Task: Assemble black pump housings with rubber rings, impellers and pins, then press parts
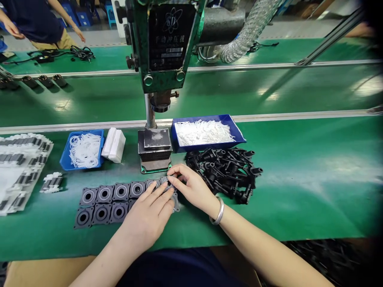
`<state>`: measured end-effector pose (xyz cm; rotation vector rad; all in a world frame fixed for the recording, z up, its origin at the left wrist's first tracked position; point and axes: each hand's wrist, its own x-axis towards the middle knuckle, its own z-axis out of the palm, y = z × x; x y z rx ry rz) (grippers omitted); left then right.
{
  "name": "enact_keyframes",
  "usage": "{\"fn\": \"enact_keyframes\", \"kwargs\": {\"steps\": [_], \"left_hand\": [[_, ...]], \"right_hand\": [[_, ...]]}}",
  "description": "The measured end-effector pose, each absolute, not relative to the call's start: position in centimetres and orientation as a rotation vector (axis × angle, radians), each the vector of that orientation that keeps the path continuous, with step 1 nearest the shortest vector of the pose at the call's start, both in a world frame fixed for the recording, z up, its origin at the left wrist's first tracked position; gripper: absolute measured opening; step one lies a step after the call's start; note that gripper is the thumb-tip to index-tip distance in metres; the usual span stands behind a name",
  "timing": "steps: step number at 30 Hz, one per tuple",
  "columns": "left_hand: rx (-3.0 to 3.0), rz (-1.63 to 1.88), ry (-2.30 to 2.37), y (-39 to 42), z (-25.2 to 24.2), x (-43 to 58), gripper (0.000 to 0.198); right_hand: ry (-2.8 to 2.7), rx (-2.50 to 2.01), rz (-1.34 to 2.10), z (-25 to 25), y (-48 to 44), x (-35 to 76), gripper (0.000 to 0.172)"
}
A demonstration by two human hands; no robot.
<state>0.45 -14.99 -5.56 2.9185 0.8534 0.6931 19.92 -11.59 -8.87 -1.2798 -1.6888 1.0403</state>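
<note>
Two rows of black square plates with round holes [104, 194] lie on the green bench in front of me; the upper row carries pale rings around its holes. My left hand [149, 215] rests across the right part of the rows, fingers stretched out, hiding several plates. At the right end of the upper row, my right hand [191, 185] has thumb and forefinger brought together over the end plate [168, 183]. What is between those fingertips is too small to make out. A silver bangle circles the right wrist.
A green hand press [172, 44] with a metal base [155, 149] stands ahead. Around it are a blue tray of white strips [206, 133], a heap of black plastic parts [224, 171], a blue bin of white rings [85, 150] and white boxes [114, 144]. A person stands at far left.
</note>
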Motion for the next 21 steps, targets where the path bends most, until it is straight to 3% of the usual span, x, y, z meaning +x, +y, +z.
{"fn": "enact_keyframes", "kwargs": {"steps": [5, 9, 12, 16, 21], "left_hand": [[2.543, 0.968, 1.160, -15.2, -4.6, -1.0, 0.026], [2.361, 0.984, 1.268, -15.5, -4.0, -1.7, 0.020], [2.324, 0.998, 1.275, -15.9, -3.9, -1.8, 0.020], [2.322, 0.979, 1.298, -16.5, -4.2, -2.8, 0.022], [2.492, 1.018, 1.202, -17.4, -5.0, -3.8, 0.024]], "right_hand": [[-1.769, -1.208, 0.795, -6.2, -12.2, 20.5, 0.010], [-1.912, -0.988, 0.909, -4.3, -13.4, 19.7, 0.011], [-1.865, -0.957, 0.999, -4.3, -13.8, 18.7, 0.003], [-1.782, -1.016, 1.076, -4.7, -13.8, 18.6, 0.009], [-2.000, -1.168, 0.917, -4.7, -14.4, 19.9, 0.010]]}}
